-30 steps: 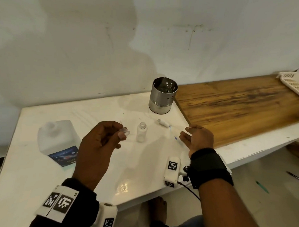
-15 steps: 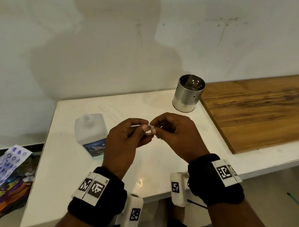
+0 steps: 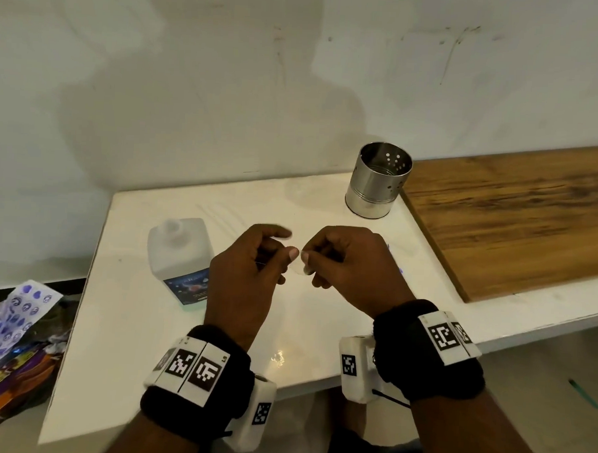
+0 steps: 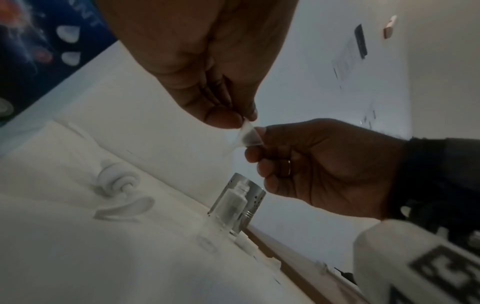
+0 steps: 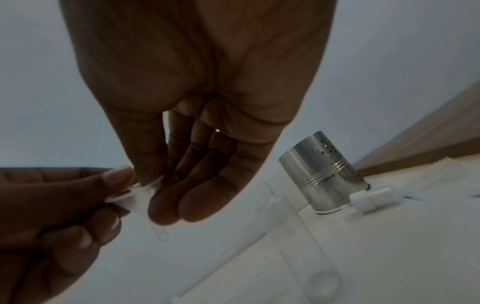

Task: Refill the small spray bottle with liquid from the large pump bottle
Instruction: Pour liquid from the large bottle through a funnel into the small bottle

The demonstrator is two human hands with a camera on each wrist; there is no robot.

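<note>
Right hand (image 3: pixel 344 262) joined left hand (image 3: pixel 251 268) | both hands' fingers pinch small clear funnel (image 4: pixel 246 136) | above table (image 3: pixel 132 315)

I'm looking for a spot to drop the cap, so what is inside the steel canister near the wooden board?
The steel canister shows only bare metal wall with small holes; nothing sticks out. Its floor is hidden by the rim.

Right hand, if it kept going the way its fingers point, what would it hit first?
Most likely the left hand: the right hand points leftward at it, both pinching the small clear funnel between them. Beyond lies the large bottle; depth is unclear.
</note>
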